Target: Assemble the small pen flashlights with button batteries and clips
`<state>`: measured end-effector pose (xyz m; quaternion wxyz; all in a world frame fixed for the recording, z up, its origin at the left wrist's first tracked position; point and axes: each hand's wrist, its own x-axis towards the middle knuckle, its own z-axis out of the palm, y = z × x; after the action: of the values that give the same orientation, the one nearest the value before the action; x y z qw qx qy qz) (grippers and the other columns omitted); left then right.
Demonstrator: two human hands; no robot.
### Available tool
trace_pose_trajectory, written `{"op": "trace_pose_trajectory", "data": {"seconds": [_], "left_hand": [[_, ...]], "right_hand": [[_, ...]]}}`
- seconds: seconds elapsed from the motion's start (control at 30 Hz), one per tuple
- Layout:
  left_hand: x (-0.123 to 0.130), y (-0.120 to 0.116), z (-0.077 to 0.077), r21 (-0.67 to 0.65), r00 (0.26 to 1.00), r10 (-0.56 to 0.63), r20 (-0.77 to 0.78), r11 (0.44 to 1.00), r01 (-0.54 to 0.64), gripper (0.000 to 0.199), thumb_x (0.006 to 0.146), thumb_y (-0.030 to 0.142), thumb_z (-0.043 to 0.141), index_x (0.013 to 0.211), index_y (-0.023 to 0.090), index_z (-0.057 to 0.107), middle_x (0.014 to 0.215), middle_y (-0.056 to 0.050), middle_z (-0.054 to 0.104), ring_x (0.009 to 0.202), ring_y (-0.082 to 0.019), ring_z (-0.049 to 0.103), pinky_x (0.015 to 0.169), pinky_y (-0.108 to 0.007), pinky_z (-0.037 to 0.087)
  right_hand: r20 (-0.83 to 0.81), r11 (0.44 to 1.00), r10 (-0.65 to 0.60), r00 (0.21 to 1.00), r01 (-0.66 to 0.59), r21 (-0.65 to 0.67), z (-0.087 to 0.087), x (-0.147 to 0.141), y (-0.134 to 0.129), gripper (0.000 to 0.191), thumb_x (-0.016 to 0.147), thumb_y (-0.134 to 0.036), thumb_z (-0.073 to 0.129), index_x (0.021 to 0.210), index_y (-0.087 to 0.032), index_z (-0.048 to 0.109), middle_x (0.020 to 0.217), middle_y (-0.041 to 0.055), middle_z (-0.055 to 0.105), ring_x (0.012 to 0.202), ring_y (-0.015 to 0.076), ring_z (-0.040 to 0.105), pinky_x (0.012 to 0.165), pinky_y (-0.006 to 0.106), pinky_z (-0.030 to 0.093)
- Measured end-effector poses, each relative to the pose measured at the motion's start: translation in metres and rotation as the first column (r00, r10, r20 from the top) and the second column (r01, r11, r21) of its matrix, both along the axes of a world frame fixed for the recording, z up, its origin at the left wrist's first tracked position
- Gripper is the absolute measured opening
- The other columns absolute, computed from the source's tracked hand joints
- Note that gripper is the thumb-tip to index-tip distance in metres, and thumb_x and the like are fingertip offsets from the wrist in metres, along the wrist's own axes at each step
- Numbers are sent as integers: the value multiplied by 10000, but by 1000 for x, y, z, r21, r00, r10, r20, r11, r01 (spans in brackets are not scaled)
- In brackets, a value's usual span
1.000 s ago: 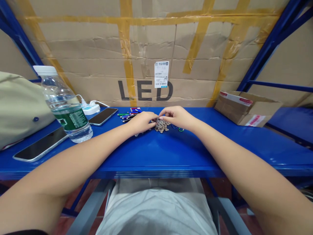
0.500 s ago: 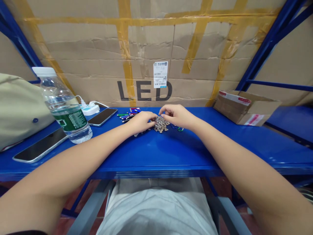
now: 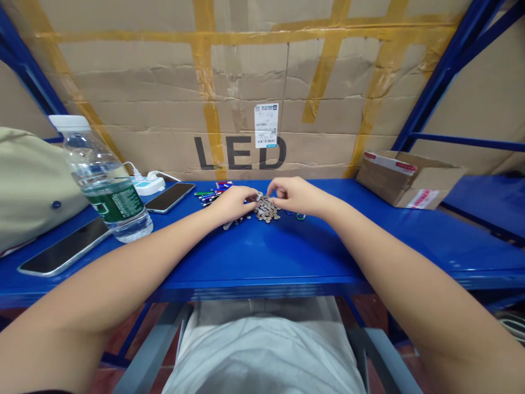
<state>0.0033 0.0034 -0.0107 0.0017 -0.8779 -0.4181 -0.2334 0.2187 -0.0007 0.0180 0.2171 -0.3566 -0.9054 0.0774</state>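
A pile of small, dull silver coins (image 3: 267, 212) lies on the blue table (image 3: 262, 251). At the pile's left side, my left hand (image 3: 237, 201) is closed, thumb and fingers together round a small silvery thing too small to name. My right hand (image 3: 296, 196) is over the pile's right side, its fingers curled and the index finger meeting the thumb. Whatever the right fingertips pinch, if anything, is hidden. Behind the left hand lie several pens (image 3: 210, 195), partly covered by it. A green ring-like clip (image 3: 301, 216) shows below the right hand.
On the left stand a water bottle (image 3: 117, 205) and a pale bag (image 3: 33, 186), with a phone (image 3: 65, 249) beside them. Another phone (image 3: 171, 197) lies near a white power strip (image 3: 148, 185). An open cardboard box (image 3: 404, 178) sits at the right.
Both hands stay at the coin pile. The left fingers now show a silvery thing at their tips, and the right fingertips have drawn in over the coins. The view has shifted slightly.
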Motion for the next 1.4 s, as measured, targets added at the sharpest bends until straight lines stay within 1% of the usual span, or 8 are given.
{"op": "trace_pose_trajectory", "data": {"seconds": [0.17, 0.43, 0.57, 0.7, 0.83, 0.97, 1.2, 1.4], "left_hand": [[-1, 1, 1, -1, 999, 27, -29, 1000, -27, 115, 834, 213, 544, 834, 180, 655, 837, -12, 704, 785, -171, 628, 687, -259, 419], [-3, 4, -1, 5, 1000, -2, -22, 1000, 2, 150, 841, 243, 523, 843, 180, 659, 848, -19, 711, 786, -171, 632, 693, -258, 434], [-2, 2, -1, -3, 1000, 6, -11, 1000, -6, 141, 831, 227, 534, 844, 185, 668, 861, -16, 717, 809, -178, 642, 703, -260, 437], [0, -1, 0, -60, 999, 14, 41, 998, -11, 140, 819, 214, 558, 885, 188, 679, 866, -8, 725, 806, -173, 653, 712, -256, 445], [4, -4, -1, -131, 995, -14, 96, 991, 27, 150, 824, 213, 547, 877, 177, 683, 825, -7, 724, 756, -158, 653, 698, -253, 450], [6, -5, -1, -133, 992, -33, 120, 990, 49, 137, 832, 227, 547, 844, 174, 673, 814, -6, 719, 761, -153, 647, 694, -247, 445], [6, -8, 3, -137, 995, 5, 97, 990, 9, 146, 847, 248, 535, 814, 170, 654, 730, 11, 683, 673, -134, 607, 658, -240, 420], [3, -6, 3, -134, 992, 31, 119, 991, -15, 157, 843, 294, 556, 808, 179, 656, 740, 12, 670, 680, -140, 587, 646, -244, 403]], "right_hand": [[282, 990, 51, 958, -10, -142, 3, 4, -1, 138, 746, -215, 640, 859, -189, 716, 735, 8, 632, 630, 125, 518, 581, 240, 355], [381, 993, 44, 923, 2, -118, -1, -1, -1, 177, 769, -247, 633, 901, -202, 742, 775, 26, 675, 659, 148, 556, 566, 254, 360], [299, 992, 49, 953, -11, -127, -2, -1, 1, 153, 747, -177, 612, 847, -199, 726, 746, 15, 669, 641, 131, 541, 570, 241, 357], [8, 999, -42, 999, 42, -24, -2, -2, 3, 125, 787, -226, 601, 856, -176, 692, 629, -15, 588, 572, 105, 485, 555, 232, 330], [-191, 997, -27, 981, 41, 69, -4, -6, 5, 151, 816, -282, 612, 874, -159, 678, 585, -37, 523, 556, 101, 452, 559, 236, 311], [-182, 994, 5, 983, 15, 108, -8, -8, 6, 141, 826, -253, 608, 886, -158, 694, 588, -34, 523, 563, 100, 447, 564, 242, 292], [-86, 990, 14, 996, -1, 141, -10, -9, 7, 162, 838, -225, 595, 928, -184, 722, 604, -27, 543, 569, 99, 436, 568, 243, 267], [-177, 987, 30, 984, -1, 158, -6, 0, 13, 217, 835, -233, 598, 1003, -157, 712, 601, -27, 544, 572, 107, 456, 582, 244, 312]]}}
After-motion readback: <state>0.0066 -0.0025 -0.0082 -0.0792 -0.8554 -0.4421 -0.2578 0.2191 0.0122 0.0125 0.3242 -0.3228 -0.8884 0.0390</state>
